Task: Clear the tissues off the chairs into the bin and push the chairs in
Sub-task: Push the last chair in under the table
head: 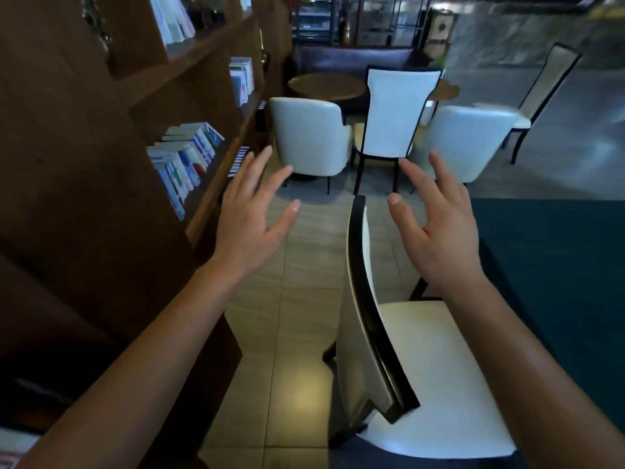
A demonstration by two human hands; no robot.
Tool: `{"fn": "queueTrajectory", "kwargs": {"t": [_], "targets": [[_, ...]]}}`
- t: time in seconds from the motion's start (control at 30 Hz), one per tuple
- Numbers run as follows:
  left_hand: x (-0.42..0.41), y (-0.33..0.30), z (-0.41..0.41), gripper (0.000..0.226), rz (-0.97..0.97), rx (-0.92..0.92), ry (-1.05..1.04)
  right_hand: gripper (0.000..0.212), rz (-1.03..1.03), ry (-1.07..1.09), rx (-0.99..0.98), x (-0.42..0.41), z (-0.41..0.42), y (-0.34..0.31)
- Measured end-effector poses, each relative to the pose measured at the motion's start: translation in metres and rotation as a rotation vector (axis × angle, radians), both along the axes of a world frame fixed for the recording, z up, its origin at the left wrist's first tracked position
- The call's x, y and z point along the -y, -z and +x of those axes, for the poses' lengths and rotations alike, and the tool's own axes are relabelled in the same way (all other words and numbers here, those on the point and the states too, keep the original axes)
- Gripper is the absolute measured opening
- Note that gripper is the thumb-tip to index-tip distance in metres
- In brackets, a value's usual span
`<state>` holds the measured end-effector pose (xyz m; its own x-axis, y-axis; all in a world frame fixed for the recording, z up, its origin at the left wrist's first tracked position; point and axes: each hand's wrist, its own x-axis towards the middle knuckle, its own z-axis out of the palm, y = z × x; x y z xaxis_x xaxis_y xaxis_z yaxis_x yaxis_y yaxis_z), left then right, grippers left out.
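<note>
both hands hover with fingers spread and nothing in either grip: the left hand (pixel 252 211) off to the left of the nearest dining chair (pixel 416 350), the right hand (pixel 439 225) above its seat, just past the backrest top. that seat shows no tissue, so this chair looks cleared. it stands beside the green-topped counter (pixel 558 265), seemingly not yet pushed in. beyond the hands stand another dining chair (pixel 395 113) and two armchairs. neither tissues nor a bin are in sight.
</note>
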<state>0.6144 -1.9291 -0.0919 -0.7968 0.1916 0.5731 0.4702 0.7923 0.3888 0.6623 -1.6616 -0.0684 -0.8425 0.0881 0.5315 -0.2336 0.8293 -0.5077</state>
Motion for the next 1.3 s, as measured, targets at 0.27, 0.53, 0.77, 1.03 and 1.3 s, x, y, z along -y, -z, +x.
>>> {"fn": "queueTrajectory", "kwargs": {"t": [0.27, 0.53, 0.77, 1.03, 1.3], "targets": [[-0.04, 0.009, -0.077, 0.052, -0.057, -0.057, 0.148, 0.052, -0.033, 0.124, -0.018, -0.033, -0.025, 0.007], [-0.087, 0.021, -0.162, 0.053, 0.006, -0.076, 0.441, 0.049, 0.039, 0.337, 0.011, -0.042, -0.069, -0.001], [-0.101, 0.029, -0.248, 0.051, -0.002, -0.026, 0.711, 0.051, 0.028, 0.562, 0.01, 0.001, -0.109, 0.004], [-0.16, 0.029, -0.289, 0.048, -0.004, -0.063, 1.008, 0.051, 0.066, 0.912, 0.036, 0.006, -0.09, 0.014], [-0.222, 0.034, -0.306, 0.05, -0.023, -0.059, 1.098, 0.053, 0.141, 1.174, 0.048, -0.025, -0.073, 0.023]]}}
